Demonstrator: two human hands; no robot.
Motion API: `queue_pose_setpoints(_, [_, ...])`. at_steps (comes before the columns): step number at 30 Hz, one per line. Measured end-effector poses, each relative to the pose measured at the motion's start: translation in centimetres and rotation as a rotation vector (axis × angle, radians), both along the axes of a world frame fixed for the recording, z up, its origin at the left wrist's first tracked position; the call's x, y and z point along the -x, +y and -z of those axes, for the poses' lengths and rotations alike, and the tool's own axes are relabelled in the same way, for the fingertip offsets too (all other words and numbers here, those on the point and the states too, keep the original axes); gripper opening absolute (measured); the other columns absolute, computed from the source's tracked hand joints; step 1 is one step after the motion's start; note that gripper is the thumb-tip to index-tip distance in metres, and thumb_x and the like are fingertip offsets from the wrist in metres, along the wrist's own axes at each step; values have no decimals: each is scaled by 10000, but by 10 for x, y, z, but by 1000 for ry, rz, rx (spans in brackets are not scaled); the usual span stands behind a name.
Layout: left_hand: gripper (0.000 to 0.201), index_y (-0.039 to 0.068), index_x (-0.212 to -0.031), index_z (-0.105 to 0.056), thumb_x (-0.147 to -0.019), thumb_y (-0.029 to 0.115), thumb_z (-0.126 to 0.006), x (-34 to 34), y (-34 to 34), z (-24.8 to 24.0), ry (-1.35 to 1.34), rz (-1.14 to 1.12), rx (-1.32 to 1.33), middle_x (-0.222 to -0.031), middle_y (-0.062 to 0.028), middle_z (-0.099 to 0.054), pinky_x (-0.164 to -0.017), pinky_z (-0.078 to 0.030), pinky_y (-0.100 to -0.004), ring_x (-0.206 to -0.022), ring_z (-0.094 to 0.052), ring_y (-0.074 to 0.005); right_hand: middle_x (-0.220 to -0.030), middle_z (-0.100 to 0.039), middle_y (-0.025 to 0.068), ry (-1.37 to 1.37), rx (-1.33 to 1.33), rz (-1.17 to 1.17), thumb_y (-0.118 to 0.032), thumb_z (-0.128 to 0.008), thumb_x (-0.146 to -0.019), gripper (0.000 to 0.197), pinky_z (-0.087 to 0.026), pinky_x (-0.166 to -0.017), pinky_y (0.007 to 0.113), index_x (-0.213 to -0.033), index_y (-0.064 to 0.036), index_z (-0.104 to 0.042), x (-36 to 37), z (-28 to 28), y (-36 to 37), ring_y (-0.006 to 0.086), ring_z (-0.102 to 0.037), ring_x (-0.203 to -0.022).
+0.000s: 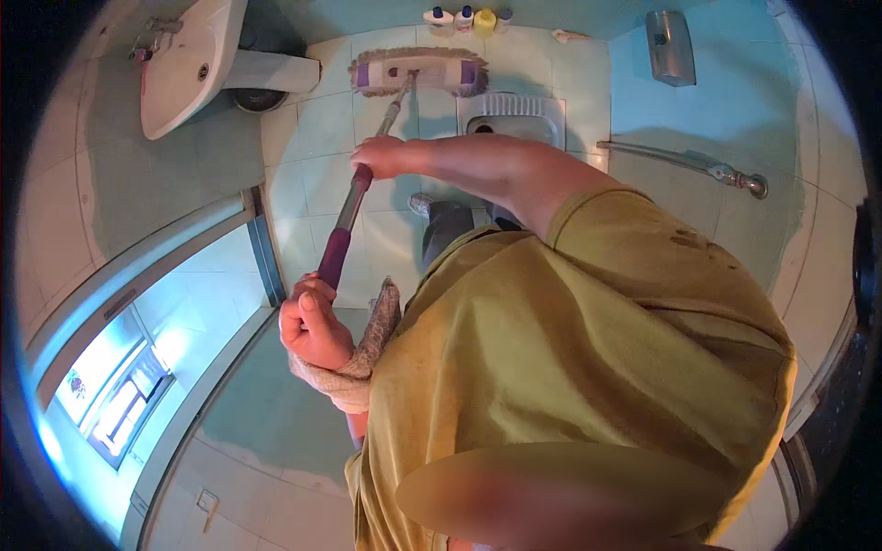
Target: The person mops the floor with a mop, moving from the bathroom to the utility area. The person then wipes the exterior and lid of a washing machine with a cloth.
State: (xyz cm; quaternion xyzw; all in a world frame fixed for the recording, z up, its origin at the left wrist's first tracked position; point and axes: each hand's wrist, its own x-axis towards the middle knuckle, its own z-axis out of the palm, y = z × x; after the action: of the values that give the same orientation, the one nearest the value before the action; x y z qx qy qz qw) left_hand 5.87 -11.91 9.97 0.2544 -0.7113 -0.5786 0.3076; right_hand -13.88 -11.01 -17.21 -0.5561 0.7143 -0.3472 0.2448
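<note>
A flat mop with a wide grey fringed head [447, 71] lies on the tiled floor by the far wall. Its silver and purple pole [351, 204] slants back toward me. My right hand [381, 157] is wrapped around the pole partway along it, at a dark collar. At the near end, my left hand [317, 321] closes around the top of the purple grip. A pale patterned cloth [375, 335] hangs over my left wrist, its loose end sticking out to the right.
Right of the mop head is a squat toilet [556, 114]. Several bottles [463, 20] line the far wall. A white washbasin [179, 78] juts out at upper left, and a metal pipe [666, 158] runs along the right wall. A sliding door frame [147, 275] stands left.
</note>
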Motion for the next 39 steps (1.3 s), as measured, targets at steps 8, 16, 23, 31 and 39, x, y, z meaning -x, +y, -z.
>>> queue_pose_setpoints(8, [308,99,-639,-381,-918,211,-448,32,-18,-17,17,74,31,-513,-21,-356,-800,-378,-413,-575,-429,-184,-829,-638,69,-27,-39,121,-238,-631,-689,162,-464,-710,452,-818,-140,-617,10,-24,45,295,-608,-856])
queue_pose_setpoints(16, [306,104,-644,-448,-903,261,-497,73,38,34,65,268,-374,-495,-10,-389,-857,-393,-458,-592,-474,-198,-760,-604,104,-85,-173,136,-318,-671,-638,243,-442,-689,453,-768,-122,-608,46,-2,195,308,-597,-794])
queue_pose_setpoints(23, [287,96,-632,-437,-897,186,-504,85,30,36,141,578,-480,-510,9,-409,-897,-369,-454,-636,-481,-183,-684,-577,102,44,-64,344,-312,-649,-670,232,-435,-629,446,-705,-101,-561,51,8,205,333,-583,-715])
queue_pose_setpoints(31, [322,114,-613,-410,-887,248,-513,36,-14,12,104,419,-289,-505,17,-356,-829,-359,-430,-617,-431,-174,-727,-592,86,136,-59,107,-286,-594,-706,157,-437,-681,451,-731,-133,-569,31,11,100,311,-595,-751])
queue_pose_setpoints(39, [254,58,-586,-412,-795,46,-555,-9,-60,8,75,341,-125,-575,-22,-430,-831,-401,-420,-618,-461,-183,-732,-599,77,120,77,35,-249,-578,-704,116,-437,-692,451,-733,-137,-580,3,11,-13,306,-600,-758])
